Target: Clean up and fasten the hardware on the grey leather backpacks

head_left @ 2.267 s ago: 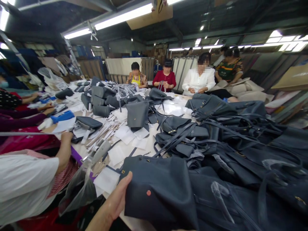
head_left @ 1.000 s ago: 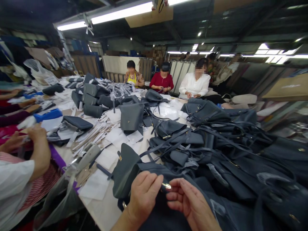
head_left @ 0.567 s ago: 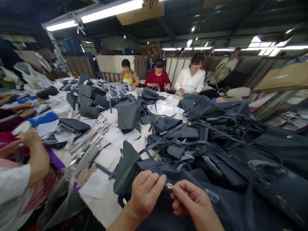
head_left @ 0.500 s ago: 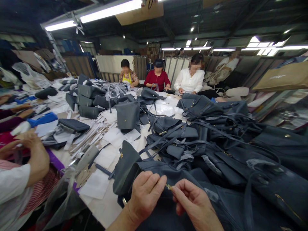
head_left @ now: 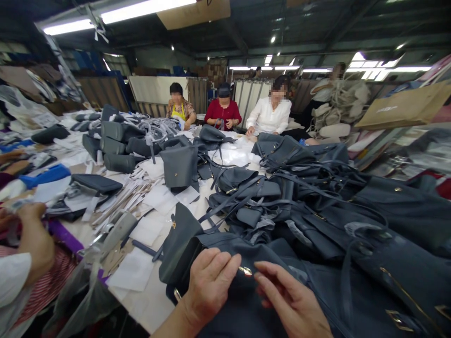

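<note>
Fingers (head_left: 227, 266) of left hand (head_left: 207, 288) pinched on clasp (head_left: 245, 271) of bag (head_left: 243, 307), right hand (head_left: 294, 303) held open just beside, bag's inside hidden, other bags (head_left: 317, 188) piled on bench (head_left: 150, 305).

bright from fluorescent tubes (head_left: 116, 11) in the upper left, blown out to white glare. soft shadows only. strong wide-angle bending toward the edges, slight smear at far right. sharp at lower centre, glint on the gold clasp (head_left: 245, 270) by the left hand (head_left: 207, 286).
</note>
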